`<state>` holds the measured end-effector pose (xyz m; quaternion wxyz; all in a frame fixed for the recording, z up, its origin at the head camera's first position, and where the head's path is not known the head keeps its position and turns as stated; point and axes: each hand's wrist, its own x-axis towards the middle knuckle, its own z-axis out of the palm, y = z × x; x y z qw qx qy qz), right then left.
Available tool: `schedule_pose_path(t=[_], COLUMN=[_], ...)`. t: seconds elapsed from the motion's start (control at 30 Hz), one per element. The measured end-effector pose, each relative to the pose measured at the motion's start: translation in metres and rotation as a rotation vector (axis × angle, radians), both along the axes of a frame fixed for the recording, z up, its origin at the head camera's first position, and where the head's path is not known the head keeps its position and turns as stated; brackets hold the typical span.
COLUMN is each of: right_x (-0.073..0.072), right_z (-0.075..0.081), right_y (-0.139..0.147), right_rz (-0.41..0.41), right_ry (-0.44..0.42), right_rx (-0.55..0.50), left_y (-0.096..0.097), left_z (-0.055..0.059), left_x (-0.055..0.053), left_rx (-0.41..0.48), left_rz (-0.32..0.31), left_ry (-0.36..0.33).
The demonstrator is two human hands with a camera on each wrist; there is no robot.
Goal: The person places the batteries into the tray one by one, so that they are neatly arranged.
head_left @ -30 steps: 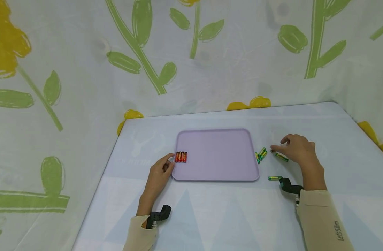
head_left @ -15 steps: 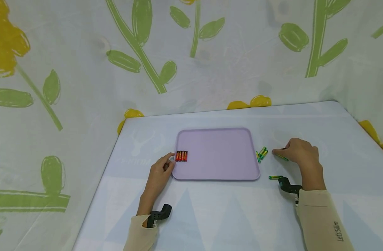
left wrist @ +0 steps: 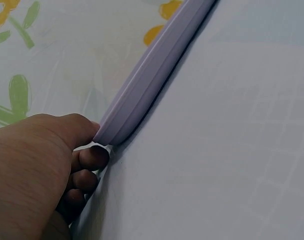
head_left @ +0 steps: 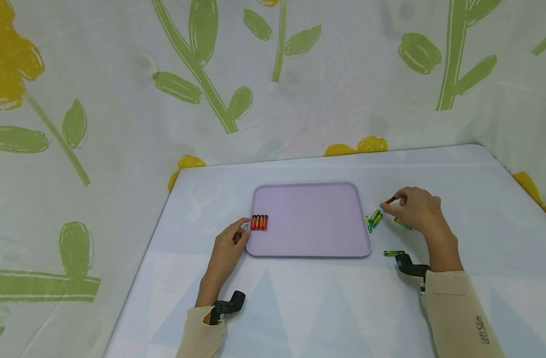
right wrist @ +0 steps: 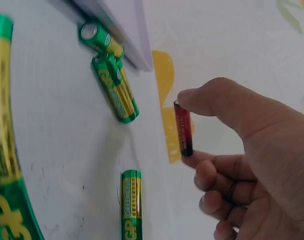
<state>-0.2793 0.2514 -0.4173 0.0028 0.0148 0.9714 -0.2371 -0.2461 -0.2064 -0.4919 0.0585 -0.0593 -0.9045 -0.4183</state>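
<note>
Red battery [head_left: 391,200]: right of centre in the head view, raised above the table [head_left: 322,298], beyond the tray's right edge. Right hand [head_left: 418,209] is clamped on it, thumb at one end and a fingertip at the other; remaining fingers curled in, per right wrist view.

Step in hand (judged): picking up one battery, grasp made. Next move seems to call for keeping that end-to-end pinch steady and clearing the three green batteries [head_left: 378,219] bunched beside the tray [head_left: 315,219].

Tray: centre of frame, four red batteries [head_left: 259,223] lying side by side against its left edge. Left hand [head_left: 226,251] at that edge, left of centre, thumb tip touching the rim, fingers bent; whether clamped on it or merely resting, cannot tell.

Outward: a single green battery [head_left: 402,223] partly behind the right hand; another one [head_left: 392,253] lower in frame by the wrist camera.

Versus half a second ago: right hand higher in frame, slightly further left; held battery, then hidden, now visible. Left hand, tray and its row unchanged.
</note>
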Motion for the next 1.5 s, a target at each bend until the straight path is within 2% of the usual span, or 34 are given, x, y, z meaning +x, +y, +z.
schedule_pose_path(t=[0.3,0.57,0.87,1.07,1.23,1.5], right_x=[-0.001,0.0,-0.004,-0.004,-0.007,-0.016], right_z=[0.0,0.001,-0.011,-0.017,-0.021,-0.026], right_y=[-0.018,-0.038,-0.071,-0.086,-0.096,-0.114], right_rz=[0.097,0.217,0.375,0.404,0.423,0.459], right_ry=[0.127,0.168,0.239,0.238,0.263,0.289], right_rx=[-0.072,-0.177,-0.212,-0.238,-0.249,-0.273], left_y=[0.0,-0.003,-0.005,-0.003,0.001,0.01], left_z=[-0.002,-0.008,-0.012,-0.016,-0.018,-0.021], left_x=[0.0,0.001,0.004,0.005,-0.001,-0.011], left_rx=[0.011,0.004,0.006,0.013,0.009,0.026], left_rz=[0.0,0.005,0.026,0.032,0.033,0.003], left_ry=[0.003,0.017,-0.003,-0.011,-0.018,0.013])
